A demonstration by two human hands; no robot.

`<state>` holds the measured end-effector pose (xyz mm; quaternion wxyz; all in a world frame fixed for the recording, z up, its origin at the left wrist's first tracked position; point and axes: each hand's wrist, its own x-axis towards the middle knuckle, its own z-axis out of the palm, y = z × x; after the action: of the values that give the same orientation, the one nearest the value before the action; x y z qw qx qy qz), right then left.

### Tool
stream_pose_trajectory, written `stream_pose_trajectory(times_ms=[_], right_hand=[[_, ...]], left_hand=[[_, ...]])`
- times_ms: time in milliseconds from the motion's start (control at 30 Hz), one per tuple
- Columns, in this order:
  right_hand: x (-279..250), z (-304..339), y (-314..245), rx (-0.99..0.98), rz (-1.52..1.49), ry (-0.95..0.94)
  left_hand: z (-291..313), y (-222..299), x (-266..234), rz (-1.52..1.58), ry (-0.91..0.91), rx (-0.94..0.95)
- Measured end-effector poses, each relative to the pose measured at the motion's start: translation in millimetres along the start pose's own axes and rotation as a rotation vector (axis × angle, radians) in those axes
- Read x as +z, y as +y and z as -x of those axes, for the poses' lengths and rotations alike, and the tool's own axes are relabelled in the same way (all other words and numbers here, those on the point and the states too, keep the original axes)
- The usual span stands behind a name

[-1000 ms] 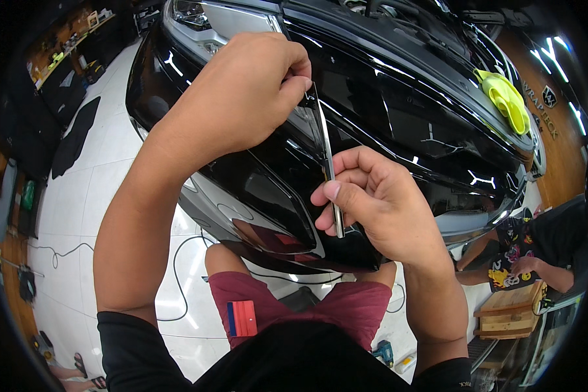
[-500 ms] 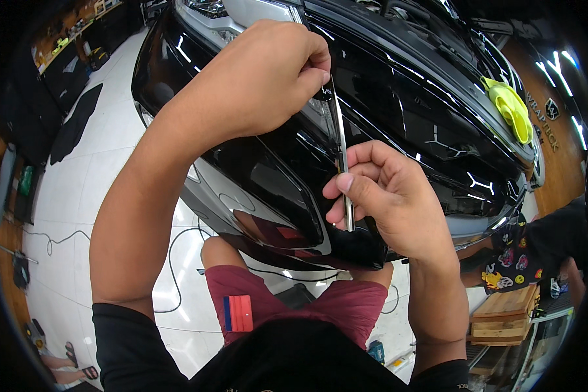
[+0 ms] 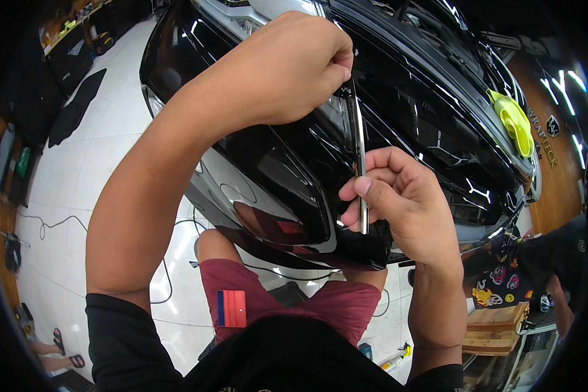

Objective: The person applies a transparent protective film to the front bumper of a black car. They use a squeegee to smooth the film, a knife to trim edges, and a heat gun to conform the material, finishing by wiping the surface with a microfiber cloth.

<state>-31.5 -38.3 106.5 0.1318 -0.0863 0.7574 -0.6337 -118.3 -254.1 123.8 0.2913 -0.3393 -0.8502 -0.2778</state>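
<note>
My right hand [image 3: 408,199] holds a slim, shiny silver metal tool [image 3: 364,219] between thumb and curled fingers. The tool stands nearly upright in the head view and narrows toward its far end. Beside that far end, my left hand [image 3: 297,68] is closed in a pinch with its back toward me. What the left fingertips pinch is hidden, though a thin dark line runs from them to the tool. Both hands are over the glossy black front bumper [image 3: 287,153] of a car, close to its headlight [image 3: 238,23].
A yellow-green cloth [image 3: 513,124] lies on the car at the right. A red squeegee card [image 3: 232,308] rests on my maroon shorts. Black cable [image 3: 166,268] trails over the white tiled floor. At the right are a person in patterned shorts [image 3: 496,284] and a wooden crate [image 3: 496,330].
The view has shifted slightly, so the car and both hands appear farther right. My grip and the tool's place between the hands look much the same.
</note>
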Motion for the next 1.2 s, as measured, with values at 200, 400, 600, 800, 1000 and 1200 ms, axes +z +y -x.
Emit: stream_pose_trajectory(times_ms=[200,400,600,800,1000,1200], right_hand=[[-1,2,-1,0.027,0.027,0.010],[0,1,0,0.029,0.041,0.026],[1,1,-3,0.030,0.059,0.030],[1,4,-3,0.030,0.074,0.044],[2,-1,-1,-0.006,0.110,0.057],[2,2,-5,0.036,0.080,0.022]], left_hand=[[1,6,-3,0.032,0.014,0.019],[3,4,-3,0.067,0.011,0.012],[4,1,-1,0.069,0.015,0.027],[3,1,-1,0.072,0.010,0.011],[0,-2,-7,0.144,-0.043,0.015],[-1,-3,-10,0.176,-0.060,0.016]])
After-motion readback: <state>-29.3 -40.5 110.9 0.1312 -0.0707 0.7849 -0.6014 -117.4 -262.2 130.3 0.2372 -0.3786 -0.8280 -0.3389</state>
